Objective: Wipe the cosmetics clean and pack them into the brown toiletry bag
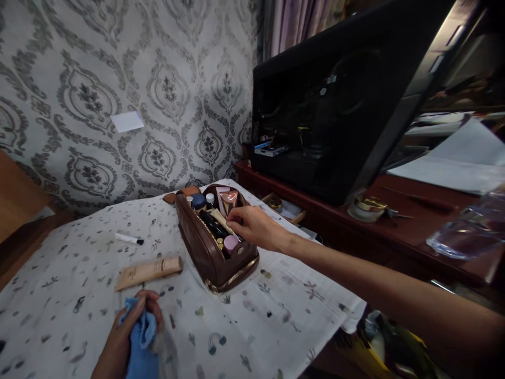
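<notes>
My left hand (136,323) is closed around a crumpled blue cloth (144,342) at the lower left. Just beyond it a beige squeeze tube (152,271) lies on the patterned cloth. My right hand (252,226) reaches into an open brown cosmetic bag (201,247). Its thumb and fingers are drawn together beside a cream-coloured slim tube (221,220); what they pinch, if anything, is hidden. Also in the bag are a pink round lid (231,242), a dark blue cap (199,201), a rose-gold pouch or tube (229,199) and black items.
A small white-and-black brush or pen (129,238) lies on the white printed tablecloth (79,284). To the right, a large black television (315,116) stands on a dark red cabinet (398,221) with a glass jar (366,208) and papers (445,163). Below the screen sits an open drawer (290,208).
</notes>
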### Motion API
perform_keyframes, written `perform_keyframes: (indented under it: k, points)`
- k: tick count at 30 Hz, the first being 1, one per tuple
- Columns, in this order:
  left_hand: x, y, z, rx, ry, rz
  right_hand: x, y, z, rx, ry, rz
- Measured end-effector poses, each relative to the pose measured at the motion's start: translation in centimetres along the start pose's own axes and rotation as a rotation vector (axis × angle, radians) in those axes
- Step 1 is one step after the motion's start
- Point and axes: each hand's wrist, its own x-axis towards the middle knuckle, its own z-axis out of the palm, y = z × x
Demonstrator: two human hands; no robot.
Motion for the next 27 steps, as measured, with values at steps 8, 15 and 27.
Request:
perform_keyframes:
  k: [8, 15, 27]
  points:
    - [-0.6, 1.0, 0.8, -0.002, -0.057, 0.015, 0.3, -1.1, 0.1, -0.033, 0.065, -0.098]
    - [-0.6, 0.8, 0.6, 0.015, -0.049, 0.037, -2.4, -3.5, 2.6, 0.211, 0.161, -0.46]
    - [4.1, 3.6, -1.1, 1.332, -0.13, 0.763, -0.4, -5.9, 16.2, 0.366, 0.094, -0.51]
